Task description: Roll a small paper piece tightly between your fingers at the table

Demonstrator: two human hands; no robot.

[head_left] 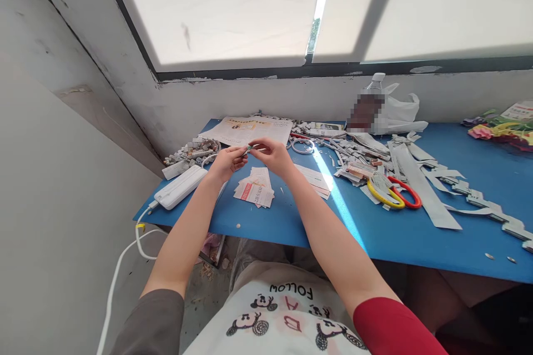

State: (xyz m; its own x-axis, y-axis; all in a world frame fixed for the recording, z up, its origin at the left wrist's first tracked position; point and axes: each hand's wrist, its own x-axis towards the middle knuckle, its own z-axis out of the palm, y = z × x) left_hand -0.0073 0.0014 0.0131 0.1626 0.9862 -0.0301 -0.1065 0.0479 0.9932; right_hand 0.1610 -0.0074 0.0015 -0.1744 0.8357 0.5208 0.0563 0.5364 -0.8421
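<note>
Over the table [287, 227], left hand [228, 164] and right hand [272, 156] pinch a small piece [249, 149] slanting lengthwise up rightward.

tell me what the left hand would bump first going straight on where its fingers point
Most likely the right hand: the left hand points toward it, with a small piece held between the fingertips of both. Exact depth there is hard to judge.

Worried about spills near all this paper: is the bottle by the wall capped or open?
Capped: a white cap sits on top of the bottle. How tightly cannot be told.
</note>
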